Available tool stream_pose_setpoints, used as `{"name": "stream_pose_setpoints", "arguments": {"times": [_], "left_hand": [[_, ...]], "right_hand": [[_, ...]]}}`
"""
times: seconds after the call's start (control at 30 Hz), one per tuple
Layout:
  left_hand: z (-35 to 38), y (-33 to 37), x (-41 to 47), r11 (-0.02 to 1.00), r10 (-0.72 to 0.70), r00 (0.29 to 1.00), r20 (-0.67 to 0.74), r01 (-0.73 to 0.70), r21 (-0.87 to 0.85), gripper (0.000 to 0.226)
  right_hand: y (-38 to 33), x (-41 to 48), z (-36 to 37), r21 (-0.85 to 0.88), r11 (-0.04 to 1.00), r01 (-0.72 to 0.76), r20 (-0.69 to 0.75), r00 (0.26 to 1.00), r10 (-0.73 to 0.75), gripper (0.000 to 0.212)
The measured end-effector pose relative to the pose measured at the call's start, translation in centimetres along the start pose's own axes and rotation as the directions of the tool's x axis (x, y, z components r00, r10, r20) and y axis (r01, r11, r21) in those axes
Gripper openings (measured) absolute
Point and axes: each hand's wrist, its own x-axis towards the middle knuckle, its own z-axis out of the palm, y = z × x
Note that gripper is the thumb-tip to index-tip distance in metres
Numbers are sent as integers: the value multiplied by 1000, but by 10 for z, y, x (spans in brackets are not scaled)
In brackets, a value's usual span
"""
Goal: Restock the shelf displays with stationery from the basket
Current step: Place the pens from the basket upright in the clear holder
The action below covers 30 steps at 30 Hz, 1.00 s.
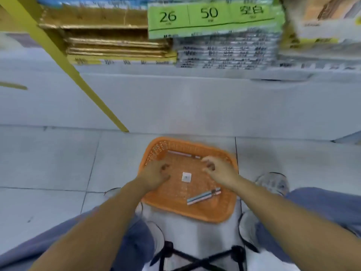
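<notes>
Shelf display unit, white metal [195, 102], fills the top half of view, with a yellow slanted upright post [78, 75] on its left side. On it, left to right:
- stack of flat gold-edged packs [117, 44]
- stack of silver-wrapped packs [224, 53] under a green card sign reading 26 and 50 [211, 16]
- pale boxed goods at far right, too blurred to read

Pale grey tiled floor [48, 163] below. I'm seated over a black cross-legged folding stool [195, 257], knees apart, in blue trousers.

Orange perforated plastic basket [214, 214] sits on the floor between my feet, just in front of the shelf base.

Left hand [154, 176] is over the basket's left side, fingers curled into a loose fist, nothing visible in it. Right hand [220, 169] is over the far right part, fingers clawed inward with the thumb near the index, also holding nothing I can see. The hands are apart from each other.

Stationery left in the basket:
- small bundle of grey-and-white pens [203, 196] lying diagonally near the right corner closest to me
- single pale slim pen [183, 154] along the far wall
- small white square tag [186, 177] flat at centre, between my hands
</notes>
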Motion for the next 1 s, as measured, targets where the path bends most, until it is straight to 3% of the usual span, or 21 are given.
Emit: {"name": "stream_pose_setpoints", "arguments": {"times": [0.17,0.3,0.47,0.67,0.83,1.0], "left_hand": [[61,-35,23,992,-113,976,185,121,-34,44],[81,-47,38,974,-141,961,238,179,-142,42],[90,-57,49,940,-173,960,223,228,-255,38],[91,-59,56,899,-211,964,161,256,-356,26],[85,-50,74,804,-287,954,82,287,-520,18],[78,-40,90,827,-247,967,-57,180,-532,29]], "right_hand": [[53,17,44,-141,987,-83,281,952,120,40],[72,27,61,-350,936,21,341,934,106,47],[78,29,76,-449,885,121,281,960,11,41],[80,30,80,-383,921,74,201,980,5,29],[78,31,81,-412,907,86,205,979,0,31],[70,36,76,-123,991,-44,28,998,48,22]]}}
